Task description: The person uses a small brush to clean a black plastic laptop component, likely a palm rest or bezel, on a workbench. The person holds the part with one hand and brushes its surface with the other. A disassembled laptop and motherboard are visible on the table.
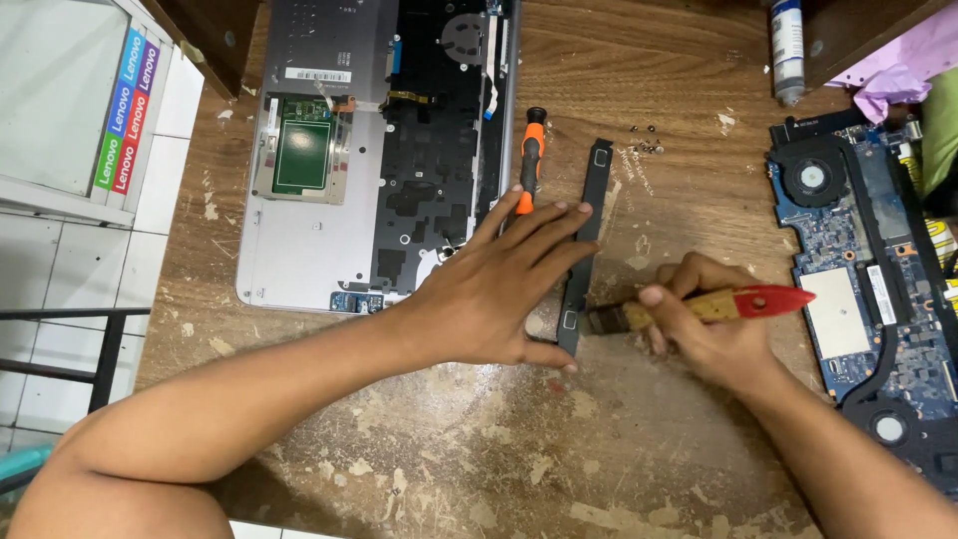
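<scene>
My left hand (494, 289) lies flat with fingers spread, pressing down on a long black plastic strip (591, 215) that lies on the worn wooden table (479, 439). My right hand (704, 324) grips a small paintbrush (699, 304) with a red and wooden handle. The brush bristles touch the near end of the strip. An orange and black screwdriver (531, 155) lies just beyond my left fingertips.
An opened grey laptop base (299, 230) with its inner frame exposed lies at the back left. A blue circuit board with two fans (858, 250) sits at the right. Several tiny screws (647, 140) lie behind the strip. A tube (786, 50) stands at the back right.
</scene>
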